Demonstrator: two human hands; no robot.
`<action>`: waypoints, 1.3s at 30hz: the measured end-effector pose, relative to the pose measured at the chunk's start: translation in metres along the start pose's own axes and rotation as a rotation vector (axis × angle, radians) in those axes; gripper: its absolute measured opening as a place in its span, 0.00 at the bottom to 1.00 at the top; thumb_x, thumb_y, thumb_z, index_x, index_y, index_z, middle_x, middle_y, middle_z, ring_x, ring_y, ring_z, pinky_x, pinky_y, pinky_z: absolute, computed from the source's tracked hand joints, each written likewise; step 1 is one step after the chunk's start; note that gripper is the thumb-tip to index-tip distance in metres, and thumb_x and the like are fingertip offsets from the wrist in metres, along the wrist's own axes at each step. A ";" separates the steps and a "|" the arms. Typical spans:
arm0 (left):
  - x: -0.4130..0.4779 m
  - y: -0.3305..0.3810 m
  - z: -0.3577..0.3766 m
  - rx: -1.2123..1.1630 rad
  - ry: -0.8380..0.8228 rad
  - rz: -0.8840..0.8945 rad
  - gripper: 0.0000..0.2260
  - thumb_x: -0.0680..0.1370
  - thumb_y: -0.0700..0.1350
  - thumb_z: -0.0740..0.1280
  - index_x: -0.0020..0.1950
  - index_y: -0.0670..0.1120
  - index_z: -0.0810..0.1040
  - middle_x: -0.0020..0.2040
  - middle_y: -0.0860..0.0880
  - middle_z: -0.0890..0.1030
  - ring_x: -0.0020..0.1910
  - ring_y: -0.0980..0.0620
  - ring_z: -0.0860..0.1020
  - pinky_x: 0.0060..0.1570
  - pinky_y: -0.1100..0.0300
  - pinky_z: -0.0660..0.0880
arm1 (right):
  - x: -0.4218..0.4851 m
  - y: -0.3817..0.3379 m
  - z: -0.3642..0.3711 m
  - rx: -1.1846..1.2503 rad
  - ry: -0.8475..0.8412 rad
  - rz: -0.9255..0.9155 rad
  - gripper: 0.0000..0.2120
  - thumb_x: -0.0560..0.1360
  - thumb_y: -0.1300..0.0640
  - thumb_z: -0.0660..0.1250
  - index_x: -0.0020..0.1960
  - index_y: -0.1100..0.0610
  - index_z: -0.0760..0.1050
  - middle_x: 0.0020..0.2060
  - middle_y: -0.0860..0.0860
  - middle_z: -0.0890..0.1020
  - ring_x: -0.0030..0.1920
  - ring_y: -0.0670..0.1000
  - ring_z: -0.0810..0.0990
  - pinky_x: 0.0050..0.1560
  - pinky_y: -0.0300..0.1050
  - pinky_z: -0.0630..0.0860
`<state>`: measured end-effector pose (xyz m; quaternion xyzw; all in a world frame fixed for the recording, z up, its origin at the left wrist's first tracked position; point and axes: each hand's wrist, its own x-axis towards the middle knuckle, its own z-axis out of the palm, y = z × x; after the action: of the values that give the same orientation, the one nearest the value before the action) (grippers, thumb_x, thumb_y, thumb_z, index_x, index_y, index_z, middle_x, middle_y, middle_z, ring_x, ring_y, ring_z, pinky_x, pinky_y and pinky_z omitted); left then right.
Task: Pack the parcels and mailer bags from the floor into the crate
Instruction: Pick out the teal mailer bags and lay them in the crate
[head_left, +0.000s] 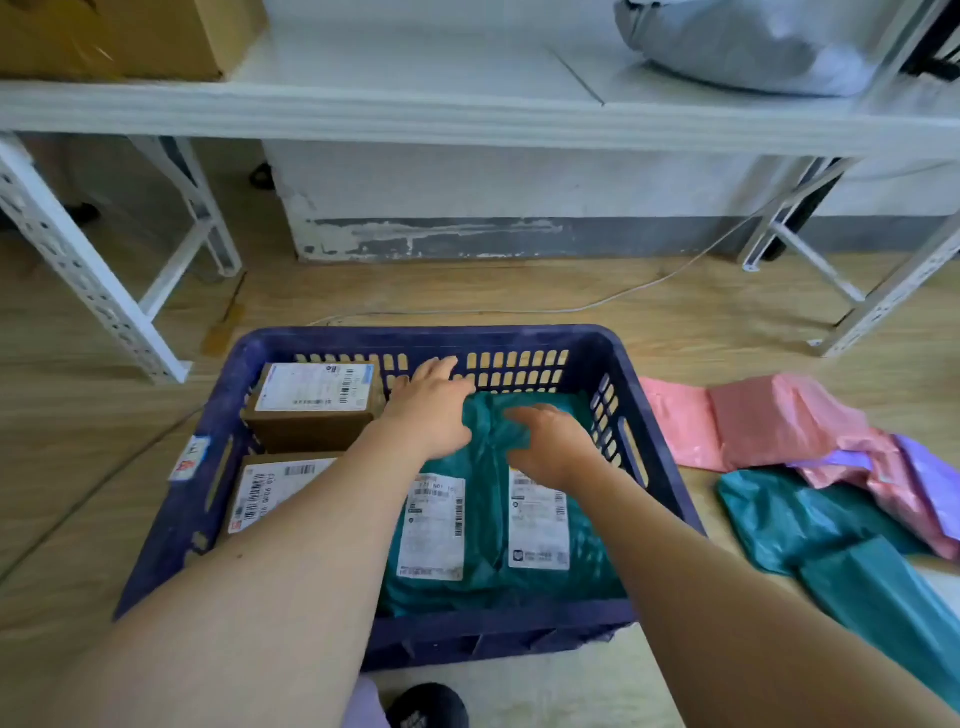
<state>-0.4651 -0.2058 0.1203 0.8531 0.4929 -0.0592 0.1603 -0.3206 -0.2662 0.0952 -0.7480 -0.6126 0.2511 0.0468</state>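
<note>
Head view: left hand (431, 410) and right hand (553, 444), fingers loosely spread, lie over teal mailer bags (483, 590) in the crate (415, 335), while pink bags (753, 421) on the floor (104, 415) at right look light, floppy, slick, best gripped mid-body.

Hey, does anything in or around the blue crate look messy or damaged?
Nothing inside the crate stands out: the far box, near box and teal mailers lie flat. On the floor to its right, the pink bags, purple bag and teal bags lie crumpled in an overlapping heap. Paint is flaking along the wall base behind.
</note>
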 end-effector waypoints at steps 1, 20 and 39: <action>0.000 0.010 -0.004 -0.006 0.009 0.016 0.25 0.76 0.47 0.65 0.72 0.51 0.65 0.78 0.46 0.52 0.76 0.45 0.51 0.72 0.44 0.54 | -0.008 0.007 -0.009 -0.003 0.018 0.012 0.28 0.75 0.55 0.64 0.73 0.50 0.63 0.71 0.54 0.67 0.70 0.57 0.66 0.66 0.48 0.67; -0.010 0.242 0.013 -0.177 -0.138 0.396 0.22 0.76 0.45 0.64 0.70 0.47 0.70 0.72 0.45 0.68 0.67 0.45 0.70 0.62 0.57 0.68 | -0.178 0.162 -0.098 0.054 0.294 0.394 0.20 0.74 0.58 0.65 0.65 0.51 0.73 0.63 0.50 0.77 0.63 0.52 0.74 0.61 0.41 0.68; -0.030 0.414 0.080 -0.115 -0.132 0.733 0.24 0.75 0.39 0.63 0.71 0.49 0.66 0.71 0.47 0.64 0.70 0.47 0.65 0.65 0.52 0.66 | -0.295 0.315 -0.103 0.212 0.425 0.759 0.17 0.73 0.61 0.66 0.61 0.54 0.77 0.59 0.52 0.78 0.57 0.52 0.78 0.59 0.41 0.71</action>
<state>-0.1196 -0.4485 0.1416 0.9568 0.1462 -0.0250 0.2501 -0.0316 -0.5960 0.1595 -0.9458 -0.2425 0.1529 0.1527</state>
